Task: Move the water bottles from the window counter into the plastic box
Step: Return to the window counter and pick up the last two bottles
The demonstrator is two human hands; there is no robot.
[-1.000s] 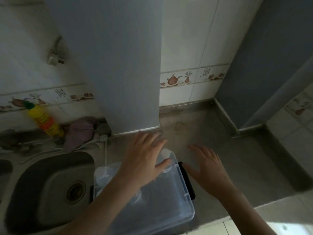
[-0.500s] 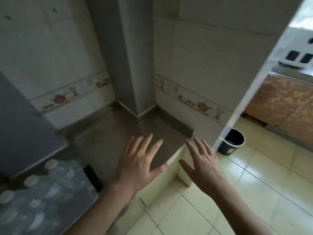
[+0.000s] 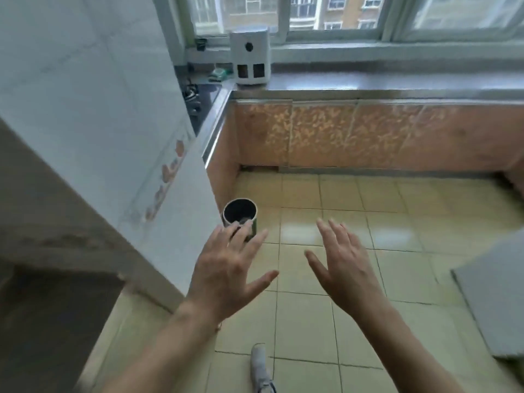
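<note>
My left hand [image 3: 226, 265] and my right hand [image 3: 344, 263] are both held out in front of me over the tiled floor, fingers spread, holding nothing. The window counter [image 3: 397, 85] runs along the far wall under the windows. No water bottles show on the visible part of it. The plastic box is out of view.
A white appliance [image 3: 249, 56] stands at the counter's left end, next to a gas stove [image 3: 194, 96]. A dark bucket [image 3: 240, 219] stands on the yellow floor by a tiled wall corner [image 3: 175, 222]. A grey surface [image 3: 493, 304] juts in at right. A shoe [image 3: 261, 367] shows below.
The view has swung right from the sink counter and the plastic box of bottles to the window counter. My left hand left the box; both hands stay open.
</note>
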